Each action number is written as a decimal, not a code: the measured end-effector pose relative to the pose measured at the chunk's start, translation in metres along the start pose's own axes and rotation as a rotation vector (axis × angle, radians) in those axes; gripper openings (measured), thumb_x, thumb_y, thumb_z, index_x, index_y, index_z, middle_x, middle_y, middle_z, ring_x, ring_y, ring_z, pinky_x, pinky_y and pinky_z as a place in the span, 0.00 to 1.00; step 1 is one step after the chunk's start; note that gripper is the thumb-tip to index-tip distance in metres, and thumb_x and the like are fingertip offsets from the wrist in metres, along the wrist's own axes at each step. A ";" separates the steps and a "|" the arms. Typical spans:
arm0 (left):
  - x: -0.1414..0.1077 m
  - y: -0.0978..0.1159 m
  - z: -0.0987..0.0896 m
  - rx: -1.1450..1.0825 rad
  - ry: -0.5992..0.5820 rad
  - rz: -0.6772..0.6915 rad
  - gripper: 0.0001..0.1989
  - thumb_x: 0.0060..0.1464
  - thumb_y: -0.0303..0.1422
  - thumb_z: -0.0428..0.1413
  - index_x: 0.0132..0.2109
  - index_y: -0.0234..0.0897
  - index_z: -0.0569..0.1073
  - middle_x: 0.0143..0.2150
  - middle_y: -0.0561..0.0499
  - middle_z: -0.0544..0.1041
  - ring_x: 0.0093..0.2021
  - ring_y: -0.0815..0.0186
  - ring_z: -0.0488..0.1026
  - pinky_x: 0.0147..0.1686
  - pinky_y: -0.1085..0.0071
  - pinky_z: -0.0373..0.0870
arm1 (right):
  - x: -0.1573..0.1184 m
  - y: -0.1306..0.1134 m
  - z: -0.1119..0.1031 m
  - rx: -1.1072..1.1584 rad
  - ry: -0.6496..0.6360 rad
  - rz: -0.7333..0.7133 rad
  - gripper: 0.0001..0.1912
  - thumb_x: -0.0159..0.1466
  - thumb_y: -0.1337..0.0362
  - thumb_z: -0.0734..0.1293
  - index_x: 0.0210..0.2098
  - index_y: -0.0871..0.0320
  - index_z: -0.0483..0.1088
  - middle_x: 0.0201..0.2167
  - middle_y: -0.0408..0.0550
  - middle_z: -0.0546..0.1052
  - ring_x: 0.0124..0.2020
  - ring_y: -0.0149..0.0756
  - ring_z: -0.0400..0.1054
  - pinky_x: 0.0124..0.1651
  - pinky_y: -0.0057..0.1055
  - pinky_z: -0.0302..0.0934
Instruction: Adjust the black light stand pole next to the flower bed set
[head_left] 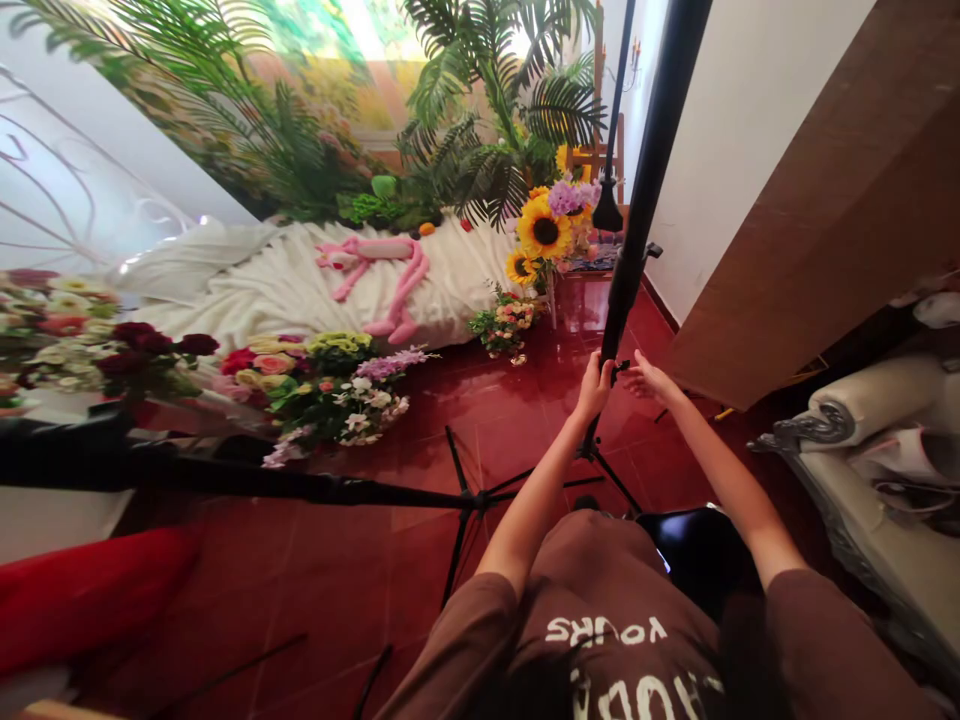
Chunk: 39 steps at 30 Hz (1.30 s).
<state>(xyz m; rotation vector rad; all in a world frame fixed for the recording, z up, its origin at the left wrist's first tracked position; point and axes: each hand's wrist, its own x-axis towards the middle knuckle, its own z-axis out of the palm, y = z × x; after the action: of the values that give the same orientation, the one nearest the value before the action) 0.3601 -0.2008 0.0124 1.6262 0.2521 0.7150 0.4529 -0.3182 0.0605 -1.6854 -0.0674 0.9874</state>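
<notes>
Gripping the black stand (620, 285) low on its pole, here's the left hand (595, 388), fingers wrapped on the pole's left side just under the thicker sleeve. And the key relation: that stand runs upright between the two hands, its long axis climbing from the spread legs on the floor (525, 395) up past both grips. The small knob (621, 370) juts out to its right, toward the right hand (651, 382), which is just beside it, grip open, fingers spread and not around the pole. So for the knob, the right hand looks the better-placed one; whether a fingertip touches it, I can't tell.

Now around the stand! To its left, the second stand (285, 483) spreads its legs close to this one's feet, a likely snag low down. High up, a dark bulb-shaped piece (607, 215) hangs just left of the pole. Beyond, to the left, come the sunflowers (544, 228), then the white drape (281, 290) with a pink plush toy (390, 250) lying on it. Over to the stand's right there's a brown panel (765, 300), and farther out the pale sofa (870, 400).
</notes>
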 end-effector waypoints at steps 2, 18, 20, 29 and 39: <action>0.000 -0.001 0.001 0.000 0.004 0.015 0.20 0.63 0.51 0.43 0.42 0.39 0.64 0.36 0.51 0.70 0.32 0.69 0.67 0.36 0.72 0.66 | 0.008 -0.013 -0.001 -0.041 -0.042 0.067 0.21 0.67 0.49 0.62 0.28 0.60 0.70 0.20 0.49 0.75 0.16 0.26 0.62 0.19 0.22 0.56; -0.002 0.000 0.013 0.004 0.125 0.001 0.22 0.62 0.53 0.42 0.43 0.38 0.65 0.36 0.49 0.72 0.34 0.68 0.69 0.38 0.70 0.67 | 0.028 -0.011 -0.019 0.132 -0.397 -0.015 0.08 0.63 0.62 0.68 0.29 0.60 0.70 0.26 0.45 0.76 0.24 0.26 0.65 0.32 0.24 0.60; -0.002 0.000 0.014 0.005 0.130 0.001 0.22 0.62 0.53 0.42 0.43 0.38 0.65 0.36 0.48 0.72 0.35 0.67 0.70 0.39 0.70 0.67 | 0.031 -0.008 -0.025 0.125 -0.451 -0.087 0.05 0.59 0.65 0.70 0.33 0.60 0.71 0.28 0.43 0.77 0.25 0.24 0.65 0.34 0.23 0.60; -0.002 -0.002 0.015 -0.021 0.153 -0.006 0.23 0.61 0.54 0.43 0.44 0.38 0.65 0.36 0.48 0.72 0.33 0.67 0.69 0.38 0.70 0.67 | 0.029 -0.013 -0.028 -0.211 -0.385 -0.491 0.17 0.49 0.63 0.77 0.37 0.59 0.75 0.33 0.43 0.79 0.30 0.29 0.68 0.35 0.26 0.62; -0.002 0.004 0.014 0.016 0.161 -0.007 0.25 0.61 0.55 0.42 0.44 0.38 0.66 0.37 0.48 0.73 0.35 0.66 0.70 0.38 0.70 0.67 | -0.005 -0.010 -0.002 -0.332 0.326 -1.013 0.09 0.60 0.65 0.65 0.25 0.52 0.75 0.44 0.48 0.75 0.51 0.41 0.67 0.60 0.41 0.59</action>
<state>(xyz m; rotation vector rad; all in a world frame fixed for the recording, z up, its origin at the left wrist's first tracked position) 0.3661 -0.2144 0.0151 1.5837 0.3802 0.8410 0.4554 -0.3190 0.0715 -1.7518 -0.8159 -0.0671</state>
